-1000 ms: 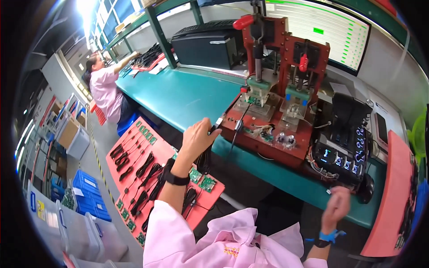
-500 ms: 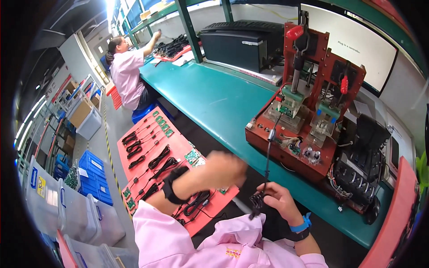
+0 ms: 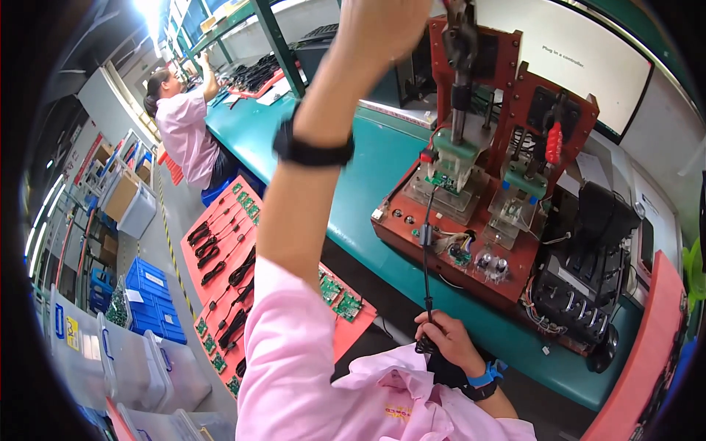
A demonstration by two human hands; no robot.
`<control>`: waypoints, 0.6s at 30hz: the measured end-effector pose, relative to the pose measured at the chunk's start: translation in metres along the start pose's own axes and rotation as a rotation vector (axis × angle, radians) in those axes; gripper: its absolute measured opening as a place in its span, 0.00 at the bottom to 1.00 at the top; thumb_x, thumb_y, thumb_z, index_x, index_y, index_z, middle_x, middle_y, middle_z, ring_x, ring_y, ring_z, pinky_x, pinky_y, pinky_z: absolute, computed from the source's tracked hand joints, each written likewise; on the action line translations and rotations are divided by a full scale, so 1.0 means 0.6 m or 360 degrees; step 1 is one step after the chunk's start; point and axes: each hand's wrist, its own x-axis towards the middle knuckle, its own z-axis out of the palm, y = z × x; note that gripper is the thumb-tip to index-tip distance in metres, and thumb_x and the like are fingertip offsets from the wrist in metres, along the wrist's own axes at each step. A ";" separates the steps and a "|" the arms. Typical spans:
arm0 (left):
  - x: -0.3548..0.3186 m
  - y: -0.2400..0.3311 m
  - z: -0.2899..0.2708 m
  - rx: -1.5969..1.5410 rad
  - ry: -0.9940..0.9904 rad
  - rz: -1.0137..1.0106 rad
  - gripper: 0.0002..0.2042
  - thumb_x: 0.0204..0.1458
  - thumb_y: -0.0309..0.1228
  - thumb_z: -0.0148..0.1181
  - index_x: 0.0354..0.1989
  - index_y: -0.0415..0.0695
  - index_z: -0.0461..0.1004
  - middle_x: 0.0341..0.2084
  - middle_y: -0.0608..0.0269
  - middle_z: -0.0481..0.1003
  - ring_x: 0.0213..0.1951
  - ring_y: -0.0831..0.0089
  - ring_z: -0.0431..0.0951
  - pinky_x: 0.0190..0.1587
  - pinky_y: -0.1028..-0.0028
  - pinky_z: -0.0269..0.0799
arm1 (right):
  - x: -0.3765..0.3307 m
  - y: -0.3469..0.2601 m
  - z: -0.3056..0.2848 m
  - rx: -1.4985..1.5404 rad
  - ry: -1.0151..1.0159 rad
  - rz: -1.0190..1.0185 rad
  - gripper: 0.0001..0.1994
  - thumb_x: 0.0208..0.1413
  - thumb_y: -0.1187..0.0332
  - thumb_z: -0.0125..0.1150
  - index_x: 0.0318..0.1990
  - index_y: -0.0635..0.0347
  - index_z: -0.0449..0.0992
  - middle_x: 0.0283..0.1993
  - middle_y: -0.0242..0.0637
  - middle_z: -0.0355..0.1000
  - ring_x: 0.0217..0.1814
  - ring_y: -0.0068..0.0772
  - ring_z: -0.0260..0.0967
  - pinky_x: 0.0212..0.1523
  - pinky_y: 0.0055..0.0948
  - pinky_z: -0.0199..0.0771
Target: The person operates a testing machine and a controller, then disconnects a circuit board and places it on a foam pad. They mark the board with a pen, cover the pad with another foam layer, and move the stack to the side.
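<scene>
1. Left hand (image 3: 386,29) now up beside the top of the taller red press (image 3: 482,59); half a second ago, a blur over the pink panel (image 3: 344,344). Fingers cut off by the upper edge; cannot tell whether they grip the lever.
2. Right hand (image 3: 450,339) closed around the lower, bundled part of the black cable (image 3: 427,275), as half a second ago.
3. Monitor (image 3: 581,84): rows with green marks one second ago; now a pale page, unchanged since the last frame.
4. Cable: thin, with a small inline block, stretched from the hand up to the green circuit board (image 3: 442,181), which sits on clear blocks at the press's foot, on the green table (image 3: 368,162).
5. Writing: one short dark line on the monitor; small yellow lettering on the pink shirt (image 3: 294,345); yellow label (image 3: 72,332) on a clear bin.
</scene>
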 end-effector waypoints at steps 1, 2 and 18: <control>0.056 0.012 -0.010 -0.0093 -0.0030 -0.0156 0.14 0.50 0.30 0.54 0.43 0.36 0.63 0.26 0.61 0.70 0.24 0.79 0.70 0.24 0.80 0.64 | -0.005 -0.001 0.004 0.0012 -0.0069 -0.0017 0.08 0.54 0.72 0.46 0.38 0.67 0.68 0.28 0.34 0.69 0.29 0.20 0.65 0.32 0.19 0.65; 0.097 -0.011 0.004 -0.0201 0.0028 -0.0132 0.15 0.49 0.31 0.55 0.41 0.36 0.64 0.23 0.62 0.70 0.23 0.78 0.70 0.23 0.80 0.64 | -0.004 -0.006 0.002 0.0010 -0.0072 -0.0024 0.08 0.54 0.72 0.46 0.38 0.67 0.68 0.28 0.34 0.69 0.29 0.20 0.65 0.32 0.19 0.65; -0.180 -0.049 -0.035 0.1035 -0.1435 -0.0692 0.11 0.47 0.38 0.53 0.36 0.48 0.75 0.27 0.54 0.74 0.29 0.60 0.74 0.32 0.67 0.69 | -0.016 -0.056 0.001 0.0047 -0.0057 -0.0131 0.13 0.55 0.74 0.45 0.47 0.66 0.66 0.31 0.37 0.70 0.32 0.23 0.67 0.35 0.20 0.66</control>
